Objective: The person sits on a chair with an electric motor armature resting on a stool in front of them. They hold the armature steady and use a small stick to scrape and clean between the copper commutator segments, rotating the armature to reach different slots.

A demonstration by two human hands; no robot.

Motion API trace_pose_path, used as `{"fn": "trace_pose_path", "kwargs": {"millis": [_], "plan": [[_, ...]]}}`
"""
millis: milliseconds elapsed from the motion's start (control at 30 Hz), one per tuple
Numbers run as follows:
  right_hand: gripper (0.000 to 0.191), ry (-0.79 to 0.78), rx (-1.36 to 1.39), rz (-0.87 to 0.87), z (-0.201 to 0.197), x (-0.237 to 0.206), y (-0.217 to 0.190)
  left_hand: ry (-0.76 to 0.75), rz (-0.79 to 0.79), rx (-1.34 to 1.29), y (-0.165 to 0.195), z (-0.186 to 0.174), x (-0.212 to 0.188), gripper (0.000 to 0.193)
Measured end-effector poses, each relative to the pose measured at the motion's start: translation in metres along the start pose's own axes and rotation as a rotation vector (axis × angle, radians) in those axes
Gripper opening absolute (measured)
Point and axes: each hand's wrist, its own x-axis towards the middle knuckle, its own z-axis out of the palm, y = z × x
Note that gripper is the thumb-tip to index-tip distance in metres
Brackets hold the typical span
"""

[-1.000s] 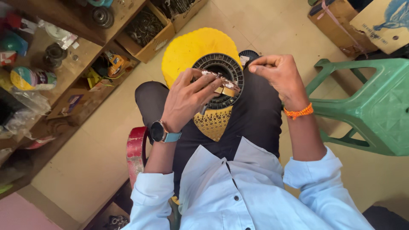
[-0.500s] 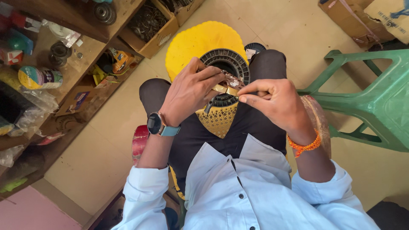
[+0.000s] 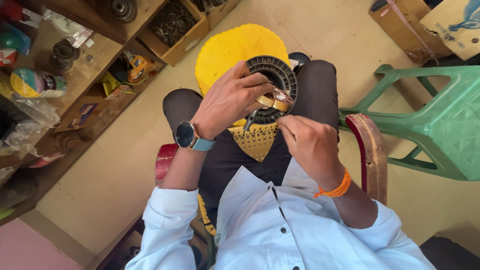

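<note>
Black ribbed ring (image 3: pixel 280 75) — a round, dark plastic part with a notched rim — rests on the person's lap, over the dark trousers (image 3: pixel 320 90), with a yellow round plate (image 3: pixel 230 47) lying under and behind it. A roll of tape (image 3: pixel 272 102), brownish with a shiny edge, sits against the lower side of the ring. The left hand (image 3: pixel 230 100) lies across the ring from the left, its fingers curled closed on the roll of tape and the ring's rim. The right hand (image 3: pixel 310 142) comes up from below, thumb and forefinger pinched narrow just under the tape; what they pinch is too small to tell. A yellow mesh piece (image 3: pixel 257 142) shows on the lap between the two wrists.

On the left wrist is a round dark watch (image 3: pixel 186 135) with a blue strap; on the right wrist, an orange thread band (image 3: pixel 336 189). The person wears a pale blue shirt (image 3: pixel 280 230) and sits on a worn red seat (image 3: pixel 370 150). A green plastic chair (image 3: pixel 440 125) stands just to the right. To the left — a wooden shelf (image 3: pixel 75 80) crowded with tins, bags and small parts, and a cardboard box (image 3: pixel 175 30) of dark metal bits on the tiled floor (image 3: pixel 125 165).
</note>
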Motion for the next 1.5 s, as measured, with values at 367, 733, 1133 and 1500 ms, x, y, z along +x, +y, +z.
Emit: {"fn": "trace_pose_path", "kwargs": {"millis": [367,733,1133,1500], "plan": [[0.012,0.113,-0.042,-0.117,0.07,-0.004,0.015,0.192,-0.029,0.305,0.027,0.009,-0.041,0.052],[0.014,-0.304,0.356,0.286,0.005,-0.019,0.01,0.58,-0.309,-0.177,0.042,0.093,-0.067,0.025],[0.015,-0.347,0.418,0.177,-0.004,0.002,-0.002,0.949,-0.66,-0.781,0.053,0.131,-0.057,0.01],[0.007,-0.18,0.677,0.284,0.034,0.083,0.059,0.887,-1.034,-1.229,0.044,0.13,-0.041,0.021]]}}
